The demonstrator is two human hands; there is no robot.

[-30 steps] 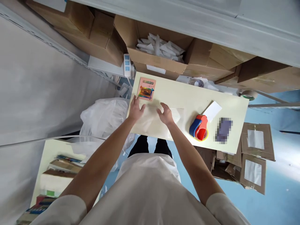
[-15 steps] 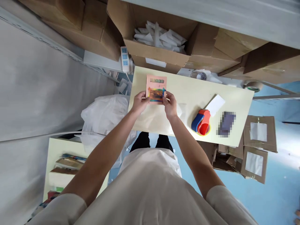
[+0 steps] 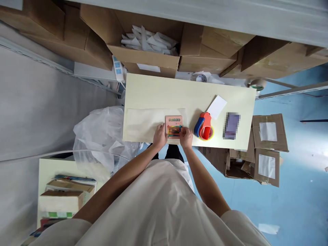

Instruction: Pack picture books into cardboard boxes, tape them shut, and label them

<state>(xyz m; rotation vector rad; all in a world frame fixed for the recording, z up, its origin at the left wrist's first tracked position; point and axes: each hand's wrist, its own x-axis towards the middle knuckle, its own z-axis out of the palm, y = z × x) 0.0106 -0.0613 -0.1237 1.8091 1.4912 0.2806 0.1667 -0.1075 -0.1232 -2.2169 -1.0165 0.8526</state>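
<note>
A small pink book with a colourful picture on its cover lies near the front edge of the table, over the right part of a pale translucent sheet. My left hand grips the book's left edge, fingers closed. On its right edge my right hand holds it too, the thumb over the cover. To the right of that hand stands a red and blue tape dispenser with a roll of tape in it. White paper lies just behind the dispenser.
The cream table also bears a pixelated phone-like object. Behind it, an open carton holds white packets. Clear plastic bags hang at the left. Cartons stand on the floor at the right, and a power strip sits back left.
Both hands have brought the pink book down and toward me, from above the table's back part to the sheet near its front edge. The camera view has shifted to the right.
</note>
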